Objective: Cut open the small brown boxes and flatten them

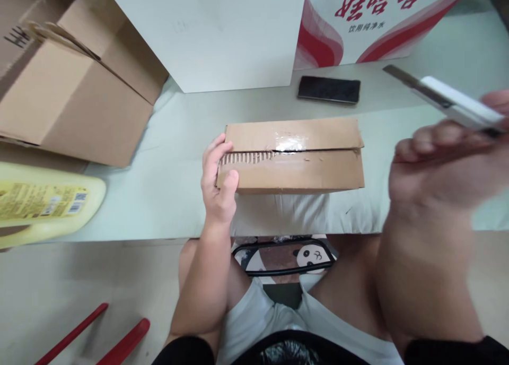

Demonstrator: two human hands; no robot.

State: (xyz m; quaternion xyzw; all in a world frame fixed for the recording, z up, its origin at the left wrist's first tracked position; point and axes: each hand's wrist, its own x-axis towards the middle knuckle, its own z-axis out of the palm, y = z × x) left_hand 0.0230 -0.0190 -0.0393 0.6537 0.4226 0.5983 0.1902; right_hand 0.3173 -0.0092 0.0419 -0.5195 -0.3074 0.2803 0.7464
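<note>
My table (155,206) spreads widest, a smooth pale-green surface wrinkled at its near edge; at its far left stands a big matte brown cardboard carton (95,105) with folded flaps and sharp creases; right of that, on the far side, is a plain white smooth-faced box (222,36), and beside it on the right a white box printed with red waves and lettering (377,20); at the near left lies a rounded pale-yellow plastic bottle (47,206) with a moulded handle and a printed label; in the middle of the table, near me, sits a small oblong brown cardboard box (294,171); my left hand (218,182) is clamped on its left end, thumb on the near side and fingers on the far; my right hand (441,166) is raised well apart on the right, curled round a slim white-handled cutter with a grey blade (457,102), its tip pointing far and left; beyond the small box rests a flat, glossy black phone (329,92); the small box's lengthwise seam shows striped, ridged corrugation (247,157) at the left, and a patch of shiny clear tape (291,142) lies across its middle.
</note>
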